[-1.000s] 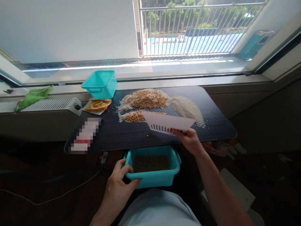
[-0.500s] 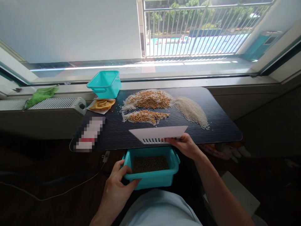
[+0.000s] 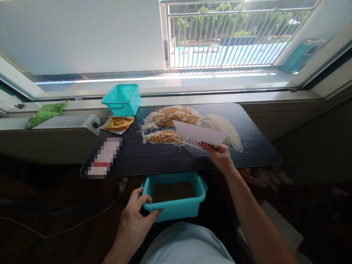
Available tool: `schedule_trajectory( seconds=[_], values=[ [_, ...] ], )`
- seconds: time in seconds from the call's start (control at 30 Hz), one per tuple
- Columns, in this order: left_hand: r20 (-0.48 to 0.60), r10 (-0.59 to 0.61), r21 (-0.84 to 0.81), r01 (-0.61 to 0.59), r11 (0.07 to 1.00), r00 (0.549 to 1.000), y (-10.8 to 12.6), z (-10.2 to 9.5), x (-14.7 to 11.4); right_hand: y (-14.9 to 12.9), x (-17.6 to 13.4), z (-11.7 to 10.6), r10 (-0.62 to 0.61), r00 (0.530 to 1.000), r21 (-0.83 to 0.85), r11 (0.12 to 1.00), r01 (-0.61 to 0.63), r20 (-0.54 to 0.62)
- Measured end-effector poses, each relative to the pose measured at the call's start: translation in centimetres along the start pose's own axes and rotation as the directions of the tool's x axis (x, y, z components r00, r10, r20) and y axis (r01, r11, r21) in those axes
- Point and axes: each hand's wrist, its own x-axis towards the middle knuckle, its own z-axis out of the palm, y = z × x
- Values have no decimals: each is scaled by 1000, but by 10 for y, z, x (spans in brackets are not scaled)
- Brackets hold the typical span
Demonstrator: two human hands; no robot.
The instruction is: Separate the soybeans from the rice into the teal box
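Observation:
My left hand grips the near left rim of a teal plastic bin below the table's front edge. Small dark round beans or grains cover the bin's floor. In my right hand is a white plastic scraper with a slotted lower edge, tilted above the table. Behind it lie a mound of white rice mixed with yellow beans, a smaller strip of the same mix, and a heap of plain white rice. The scraper hides part of these piles.
A second teal bin stands at the back left of the dark table. In front of it is a yellow cloth-like piece on white paper. A green cloth lies on the radiator; a white cable runs across the floor.
My right hand has lifted the scraper away from above the lower bin, forward and right over the table, tilting it. My left hand keeps its hold on the bin.

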Motion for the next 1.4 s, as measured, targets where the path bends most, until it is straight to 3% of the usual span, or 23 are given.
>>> schedule_trajectory(
  seconds=[0.27,0.5,0.7,0.9,1.1,1.4],
  values=[
    [-4,9,0,-9,1000,1000,-4,2,0,-6,-3,12,-2,995,-7,1000,2,100],
    [-33,11,-18,-11,1000,999,0,1,0,-1,28,-3,-139,986,-83,988,132,-94],
    [-30,27,-30,-28,999,999,-2,5,1,15,39,-32,-211,969,-232,956,177,-131],
    [-52,30,-17,-31,999,998,8,5,2,17,35,-33,-202,978,-289,941,177,-59],
    [-61,18,-26,-20,999,998,9,6,3,9,38,-21,-193,971,-325,917,230,143],
    [-52,15,-44,-17,999,999,13,10,6,5,30,-14,-120,963,-264,947,185,242]
  ],
)
